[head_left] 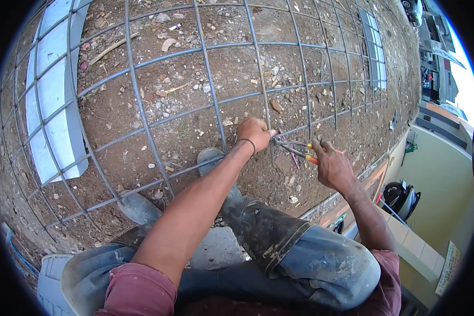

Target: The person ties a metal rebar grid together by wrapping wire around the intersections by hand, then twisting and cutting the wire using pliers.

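A grid of steel bars [211, 79] lies over the soil in front of me. My left hand [254, 132] is closed around a bar near a crossing at the grid's near edge, its thumb pointing right. Just to the right, my right hand [333, 164] grips pliers [295, 147] with red and yellow handles. The jaws of the pliers are at the crossing beside my left thumb. Any wire between the jaws is too small to make out.
White panels lie under the grid at the left [51, 100] and at the far right [374, 50]. My boots [140, 207] are at the grid's near edge. A low wall [416, 247] and a parked motorcycle [400, 199] are at the right.
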### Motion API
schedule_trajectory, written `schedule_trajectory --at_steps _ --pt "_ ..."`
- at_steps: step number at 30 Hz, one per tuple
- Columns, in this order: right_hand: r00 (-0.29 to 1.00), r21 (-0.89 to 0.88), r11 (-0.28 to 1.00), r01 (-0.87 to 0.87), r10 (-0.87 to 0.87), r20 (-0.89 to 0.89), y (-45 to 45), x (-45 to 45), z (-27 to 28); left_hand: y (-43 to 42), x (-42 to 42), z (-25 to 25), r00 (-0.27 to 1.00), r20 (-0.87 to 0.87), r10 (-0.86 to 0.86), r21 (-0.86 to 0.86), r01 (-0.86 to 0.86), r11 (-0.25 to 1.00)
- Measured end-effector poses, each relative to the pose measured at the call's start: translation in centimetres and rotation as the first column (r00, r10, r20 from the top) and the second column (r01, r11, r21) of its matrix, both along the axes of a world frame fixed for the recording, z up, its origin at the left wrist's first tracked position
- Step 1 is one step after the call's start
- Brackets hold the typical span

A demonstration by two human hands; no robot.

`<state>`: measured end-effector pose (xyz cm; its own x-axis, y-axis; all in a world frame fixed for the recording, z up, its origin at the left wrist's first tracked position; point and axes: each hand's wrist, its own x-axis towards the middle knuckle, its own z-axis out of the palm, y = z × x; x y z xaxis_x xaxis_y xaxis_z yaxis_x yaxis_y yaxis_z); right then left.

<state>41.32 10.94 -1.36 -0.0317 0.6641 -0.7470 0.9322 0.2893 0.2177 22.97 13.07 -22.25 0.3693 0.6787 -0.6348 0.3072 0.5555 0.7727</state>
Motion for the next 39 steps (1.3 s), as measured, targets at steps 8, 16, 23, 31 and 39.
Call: schedule_trajectory --at_steps 8,16,23,31,39 --pt "0.997 -0.02 0.997 -0.073 0.073 0.017 1.4 -1.3 0.5 0.0 0.1 -0.2 1.0 0.001 0.004 -0.01 -0.004 1.0" --pt "0.832 0.258 0.792 -0.553 0.537 0.136 2.6 -3.4 1.4 0.1 0.0 0.0 1.0 -0.018 -0.023 0.019 0.024 1.0" --pt "0.975 -0.071 0.979 -0.192 0.198 0.104 5.0 1.0 -1.5 -0.1 0.2 -0.2 0.999 0.052 0.012 -0.061 -0.009 0.998" --pt "0.885 0.148 0.899 -0.412 0.433 -0.171 6.2 7.0 -6.0 -0.2 -0.1 0.7 1.0 0.022 0.0 -0.031 0.0 1.0" --pt "0.888 0.151 0.901 -0.407 0.429 -0.163 6.4 7.4 -6.4 -0.4 0.0 0.7 0.998 0.047 0.05 -0.056 -0.048 0.997"
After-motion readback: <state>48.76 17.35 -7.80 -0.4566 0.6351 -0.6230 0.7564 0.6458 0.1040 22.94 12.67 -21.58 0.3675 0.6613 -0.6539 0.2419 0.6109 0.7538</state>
